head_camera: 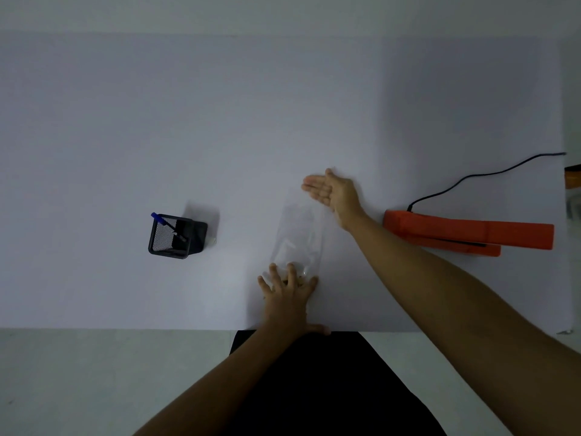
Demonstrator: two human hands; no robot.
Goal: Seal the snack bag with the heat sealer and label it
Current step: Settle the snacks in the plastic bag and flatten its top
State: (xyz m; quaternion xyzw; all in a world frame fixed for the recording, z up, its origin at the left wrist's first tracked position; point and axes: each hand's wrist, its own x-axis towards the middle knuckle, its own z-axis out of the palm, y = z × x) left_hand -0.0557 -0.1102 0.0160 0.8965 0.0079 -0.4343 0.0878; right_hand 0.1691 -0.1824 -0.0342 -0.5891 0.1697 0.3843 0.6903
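Pressing the near end of a clear snack bag (298,240) flat on the white table (157,136), left hand (290,297) splayed over what may be snacks, right hand (333,191) flat and released at the bag's far end, orange heat sealer (465,232) well right, mesh pen holder (174,236) left.

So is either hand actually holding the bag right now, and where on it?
Nothing is gripped. The left hand presses flat on the snack bag's near, filled end. The right hand is open and flat at its far end; contact there cannot be told.
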